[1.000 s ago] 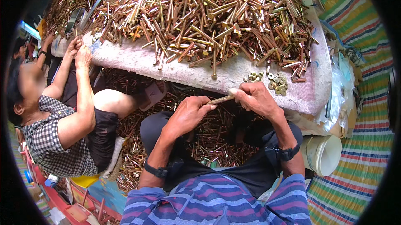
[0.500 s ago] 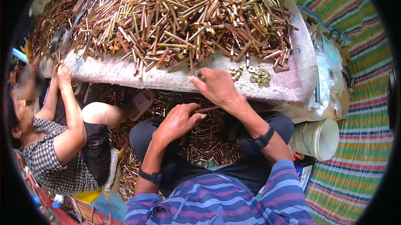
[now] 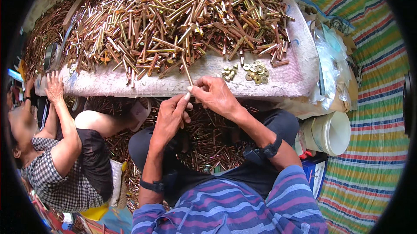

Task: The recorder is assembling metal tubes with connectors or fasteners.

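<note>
At the near edge of the cloth-covered table (image 3: 165, 87), my right hand (image 3: 215, 96) is closed, thumb and forefinger pinching the lower end of a slim copper-coloured metal tube (image 3: 186, 71) that slants up toward the heap. My left hand (image 3: 170, 116) is just below and left of it, fingers curled and thumb raised close to the right fingertips. Whatever its fingers hold, if anything, is hidden. Beyond both hands spreads a big heap of metal tubes (image 3: 173, 21). Small brass-coloured nuts (image 3: 229, 73) and flat washers (image 3: 256, 73) lie in two little piles right of my right hand.
On the left sits a co-worker in a checked shirt (image 3: 61, 173), one hand at the table edge. More metal tubes (image 3: 213, 147) cover the floor between my knees. A white bucket (image 3: 334, 134), clear plastic bags (image 3: 330, 69) and a striped sheet (image 3: 373, 117) are on the right.
My right hand has drawn back slightly from the heap and now pinches a tube. The left hand has risen close to it. The co-worker's hand has opened and moved lower left.
</note>
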A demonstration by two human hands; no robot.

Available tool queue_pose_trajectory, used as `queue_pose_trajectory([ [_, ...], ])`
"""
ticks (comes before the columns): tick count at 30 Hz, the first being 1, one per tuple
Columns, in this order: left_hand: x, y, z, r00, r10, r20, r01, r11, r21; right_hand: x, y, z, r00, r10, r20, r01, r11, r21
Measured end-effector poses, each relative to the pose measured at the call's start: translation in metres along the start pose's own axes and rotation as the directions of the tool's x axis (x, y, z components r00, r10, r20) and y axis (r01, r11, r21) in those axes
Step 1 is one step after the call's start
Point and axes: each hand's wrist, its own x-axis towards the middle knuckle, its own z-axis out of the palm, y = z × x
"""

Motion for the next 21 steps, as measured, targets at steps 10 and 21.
queue_pose_trajectory([
  [10, 0.01, 0.003, 0.013, 0.99, 0.119, 0.07, -0.098, 0.964, -0.248, -0.034, 0.008, -0.003, 0.993, -0.117, 0.03, 0.119, 0.99, -0.074],
  [21, 0.007, 0.001, 0.011, 0.997, 0.01, 0.071, 0.012, 0.955, -0.296, -0.054, -0.002, -0.097, 0.955, -0.188, -0.229, 0.033, 0.836, -0.547],
])
